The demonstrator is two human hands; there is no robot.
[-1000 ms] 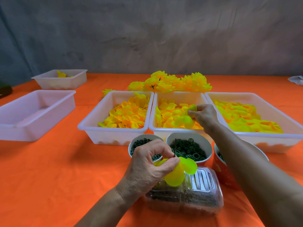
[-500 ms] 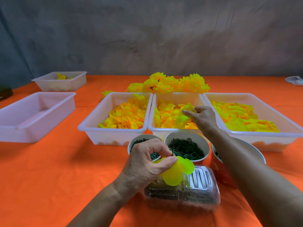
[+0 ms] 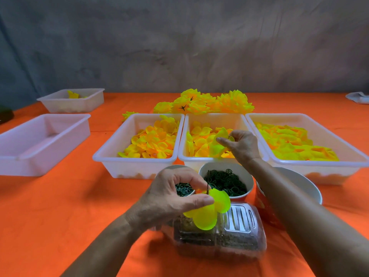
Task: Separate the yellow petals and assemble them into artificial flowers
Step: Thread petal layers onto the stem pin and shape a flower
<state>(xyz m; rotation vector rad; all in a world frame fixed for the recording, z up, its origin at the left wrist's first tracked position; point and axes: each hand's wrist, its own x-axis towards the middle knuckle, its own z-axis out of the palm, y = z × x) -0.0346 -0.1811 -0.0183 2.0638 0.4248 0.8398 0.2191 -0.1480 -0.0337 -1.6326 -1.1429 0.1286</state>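
Left hand (image 3: 169,198) near the middle, fingers pinching a thin dark stem (image 3: 207,183) with yellow-green petals (image 3: 207,214) on it, above a clear plastic box (image 3: 235,234). Right hand (image 3: 240,145) farther back over the middle tray (image 3: 199,162), fingers pinching one yellow petal (image 3: 220,141) lifted from the pile. More petals in the left tray (image 3: 111,156) and right tray (image 3: 349,162). Finished flowers (image 3: 203,103) heaped at the far side of the orange bench (image 3: 60,206). Cup of green rings (image 3: 226,181) between the hands.

no readable text, labels or numbers
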